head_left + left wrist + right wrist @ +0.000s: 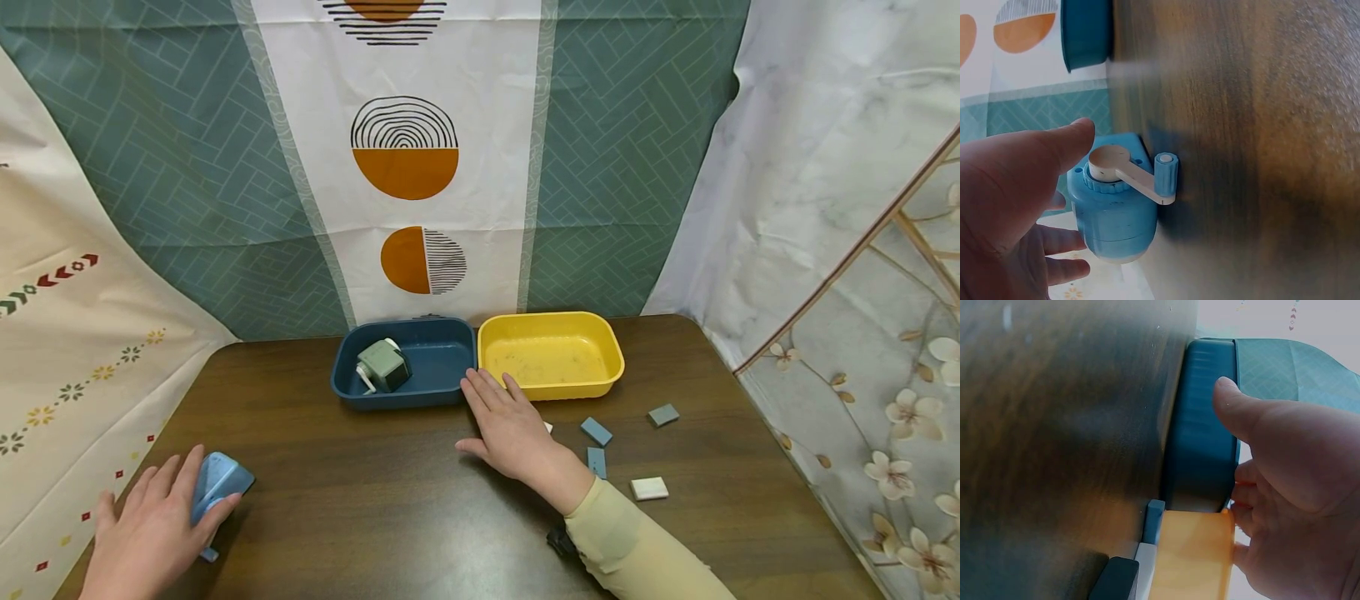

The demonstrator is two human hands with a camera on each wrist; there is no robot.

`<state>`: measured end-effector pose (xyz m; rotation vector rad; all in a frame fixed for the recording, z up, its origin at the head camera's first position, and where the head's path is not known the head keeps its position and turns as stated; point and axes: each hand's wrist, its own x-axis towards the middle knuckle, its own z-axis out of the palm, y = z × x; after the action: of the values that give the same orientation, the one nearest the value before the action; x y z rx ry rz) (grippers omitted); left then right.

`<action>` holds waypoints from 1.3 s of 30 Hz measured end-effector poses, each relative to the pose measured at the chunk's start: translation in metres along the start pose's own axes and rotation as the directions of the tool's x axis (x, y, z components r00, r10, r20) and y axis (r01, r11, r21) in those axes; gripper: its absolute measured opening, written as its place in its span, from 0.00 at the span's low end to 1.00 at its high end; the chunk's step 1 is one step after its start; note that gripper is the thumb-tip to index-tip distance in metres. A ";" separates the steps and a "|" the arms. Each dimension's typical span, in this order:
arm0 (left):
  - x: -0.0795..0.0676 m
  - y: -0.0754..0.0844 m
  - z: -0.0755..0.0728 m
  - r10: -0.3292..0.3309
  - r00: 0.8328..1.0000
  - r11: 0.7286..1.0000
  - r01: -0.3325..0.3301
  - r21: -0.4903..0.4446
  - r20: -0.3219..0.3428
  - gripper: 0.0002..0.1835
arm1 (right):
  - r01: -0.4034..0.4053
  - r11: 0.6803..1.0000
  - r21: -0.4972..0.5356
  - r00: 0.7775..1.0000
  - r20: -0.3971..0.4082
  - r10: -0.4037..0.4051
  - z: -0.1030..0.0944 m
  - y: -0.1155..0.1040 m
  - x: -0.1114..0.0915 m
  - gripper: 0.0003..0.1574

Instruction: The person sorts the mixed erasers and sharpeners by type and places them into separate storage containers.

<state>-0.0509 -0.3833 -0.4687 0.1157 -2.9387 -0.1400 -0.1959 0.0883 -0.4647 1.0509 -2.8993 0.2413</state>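
Note:
On the table's left side stands a blue pencil sharpener [222, 481] with a crank handle [1141, 178] ending in a ribbed blue knob. My left hand [153, 525] is beside it, fingers spread along its far side and thumb near its top; firm contact cannot be told. My right hand [510, 427] reaches out with straight fingers, its fingertips at the near corner of a dark blue tray [408, 402] where it meets a yellow tray [558, 391]. That hand holds nothing. A green sharpener-like thing with a white crank [384, 365] lies in the blue tray.
Right of my right forearm lie small blocks: a white block [649, 488], a grey-green block [663, 415] and blue-grey blocks [596, 431]. A black object [560, 542] shows beside the sleeve. Patterned cloths [622, 167] hang behind and beside the brown table [360, 500].

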 end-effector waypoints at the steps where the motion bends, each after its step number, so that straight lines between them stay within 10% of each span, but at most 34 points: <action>1: 0.000 0.000 0.000 0.000 1.000 1.000 0.000 0.000 0.001 0.54 | -0.001 1.000 -0.003 1.000 0.002 0.001 -0.001 -0.001 0.000 0.59; 39: -0.007 0.001 -0.010 -0.027 0.994 1.000 0.028 -0.004 0.104 0.57 | -0.021 1.000 -0.020 0.999 0.030 0.022 -0.004 -0.004 0.000 0.60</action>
<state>-0.0424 -0.3823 -0.4604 0.1526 -3.0414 -0.1625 -0.1935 0.0862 -0.4608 1.0299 -2.9347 0.1987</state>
